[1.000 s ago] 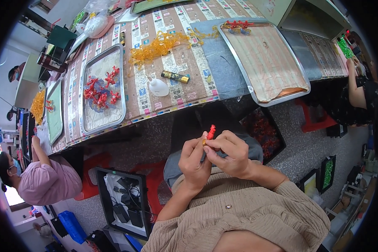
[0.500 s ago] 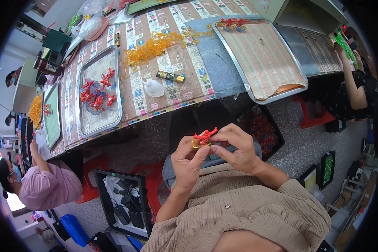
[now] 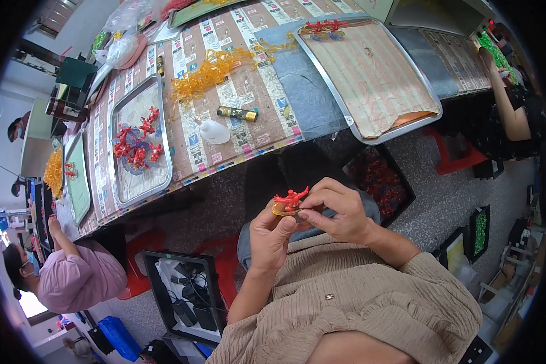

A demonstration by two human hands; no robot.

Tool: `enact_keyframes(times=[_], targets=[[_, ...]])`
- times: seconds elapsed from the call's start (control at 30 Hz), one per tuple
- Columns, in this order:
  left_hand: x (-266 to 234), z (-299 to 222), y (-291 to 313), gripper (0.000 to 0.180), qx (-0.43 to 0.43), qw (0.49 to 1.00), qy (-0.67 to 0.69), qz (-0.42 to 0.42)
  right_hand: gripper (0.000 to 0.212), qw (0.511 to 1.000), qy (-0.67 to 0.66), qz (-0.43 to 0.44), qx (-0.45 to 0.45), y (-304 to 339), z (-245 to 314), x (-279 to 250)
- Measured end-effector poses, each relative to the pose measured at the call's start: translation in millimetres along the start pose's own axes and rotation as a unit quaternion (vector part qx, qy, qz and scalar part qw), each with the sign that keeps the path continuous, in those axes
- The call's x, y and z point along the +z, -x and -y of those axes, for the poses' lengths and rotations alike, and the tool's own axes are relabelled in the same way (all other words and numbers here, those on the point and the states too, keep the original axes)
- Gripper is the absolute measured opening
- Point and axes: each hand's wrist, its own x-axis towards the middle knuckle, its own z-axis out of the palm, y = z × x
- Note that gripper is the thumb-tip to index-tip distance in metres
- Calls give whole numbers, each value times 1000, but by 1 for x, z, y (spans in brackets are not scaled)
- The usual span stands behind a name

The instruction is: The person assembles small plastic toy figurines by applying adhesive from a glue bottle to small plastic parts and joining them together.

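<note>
Above my lap I hold a small red plastic figurine (image 3: 292, 199) with its arms spread wide. My left hand (image 3: 269, 238) is closed on its lower left side, thumb and fingers pinching it. A yellow translucent strip (image 3: 278, 210) loops from the figurine's base beside those fingers. My right hand (image 3: 340, 212) pinches at the right side of the base, its fingers bent and thumb pressed in. Exactly what the right fingertips grip is hidden between them.
On the table, a metal tray (image 3: 168, 145) holds several red figurines. Nearby are a white squeeze bottle (image 3: 214, 131), a dark tube (image 3: 237, 113) and yellow strips (image 3: 209, 76). A larger tray (image 3: 376, 79) overhangs the edge. People sit left (image 3: 82, 276) and right (image 3: 515, 124).
My hands stay around the figurine, with the right fingers slightly shifted at its base. The whole view has turned slightly, so table and trays sit a little differently.
</note>
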Motion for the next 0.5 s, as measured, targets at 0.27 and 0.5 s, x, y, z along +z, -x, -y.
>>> enact_keyframes(times=[0.27,0.5], targets=[[-3,5,-2,43,15,1000,-26,-2,15,1000,-2,3,7,1,-4,-1],[-2,4,-2,36,46,996,-80,-10,16,998,-43,-8,37,3,-7,2]])
